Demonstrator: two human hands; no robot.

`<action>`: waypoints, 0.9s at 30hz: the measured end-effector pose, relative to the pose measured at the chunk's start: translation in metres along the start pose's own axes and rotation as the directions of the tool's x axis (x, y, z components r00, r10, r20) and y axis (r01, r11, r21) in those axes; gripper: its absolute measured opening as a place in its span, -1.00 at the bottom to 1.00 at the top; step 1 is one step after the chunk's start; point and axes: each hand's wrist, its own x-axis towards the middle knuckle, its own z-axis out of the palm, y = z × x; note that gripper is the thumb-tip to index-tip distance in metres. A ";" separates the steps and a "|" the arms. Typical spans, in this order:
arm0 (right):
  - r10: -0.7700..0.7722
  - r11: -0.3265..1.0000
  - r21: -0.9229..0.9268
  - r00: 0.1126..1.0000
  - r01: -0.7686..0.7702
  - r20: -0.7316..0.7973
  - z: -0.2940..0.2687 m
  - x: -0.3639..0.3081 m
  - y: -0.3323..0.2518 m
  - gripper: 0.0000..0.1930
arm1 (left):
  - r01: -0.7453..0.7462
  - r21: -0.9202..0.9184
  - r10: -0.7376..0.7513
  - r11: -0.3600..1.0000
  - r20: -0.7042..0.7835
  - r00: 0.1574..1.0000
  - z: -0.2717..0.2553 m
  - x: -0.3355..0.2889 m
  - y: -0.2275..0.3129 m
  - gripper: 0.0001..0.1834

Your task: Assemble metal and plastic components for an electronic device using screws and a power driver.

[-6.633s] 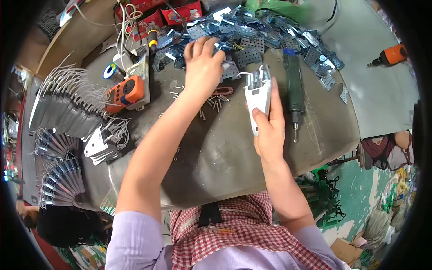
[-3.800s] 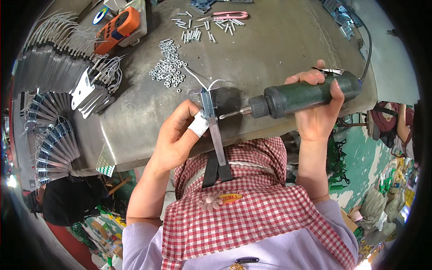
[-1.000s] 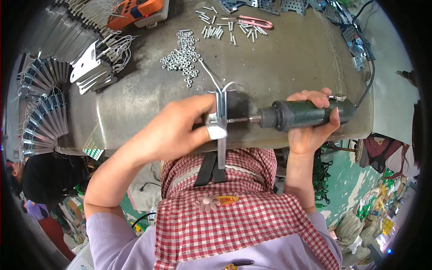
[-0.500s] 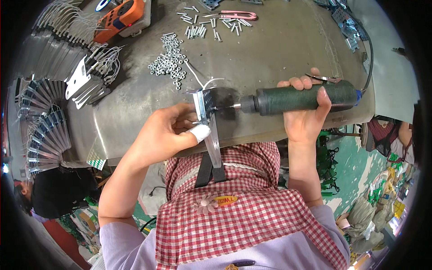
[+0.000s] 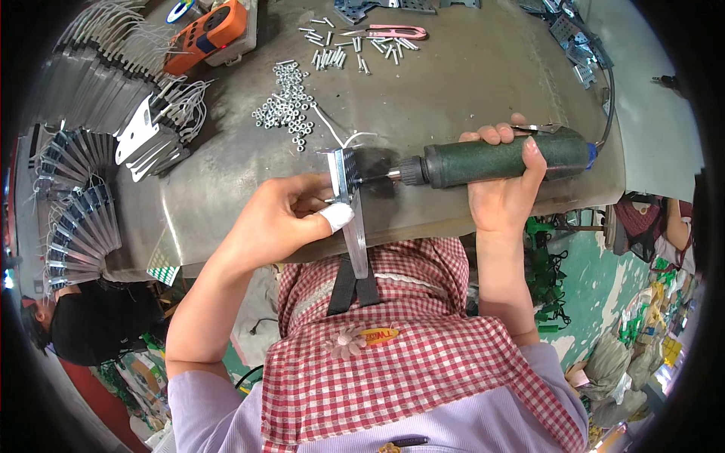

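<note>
My left hand (image 5: 291,215), its thumb wrapped in white tape, pinches a perforated metal bracket (image 5: 343,172) joined to a long clear strip (image 5: 356,245) that hangs toward my apron. White wires (image 5: 332,128) stick out of the bracket's far end. A screw end pokes out on the bracket's left side, by my fingers. My right hand (image 5: 502,181) is wrapped round a dark green electric screwdriver (image 5: 483,161), held level with its tip pointing left. The thin bit (image 5: 374,179) reaches the bracket's right face. My fingers lie along the tool's lever (image 5: 538,128).
Small nuts (image 5: 287,106) lie heaped beyond my left hand, with loose screws (image 5: 332,54) and pink thread snips (image 5: 393,32) farther back. Rows of finished-looking strips (image 5: 83,219) line the left side, near an orange device (image 5: 208,38). The tool's cable (image 5: 612,98) runs up at right.
The electric screwdriver and my right hand have shifted slightly left, and its chuck sits nearer the bracket. My left hand still holds the bracket in nearly the same place.
</note>
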 end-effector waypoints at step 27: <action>0.096 0.918 0.385 0.995 -0.093 0.011 -0.007 -0.003 -0.014 -0.55 | -0.314 0.806 0.688 0.502 -0.152 0.710 -0.011 0.025 -0.018 -0.72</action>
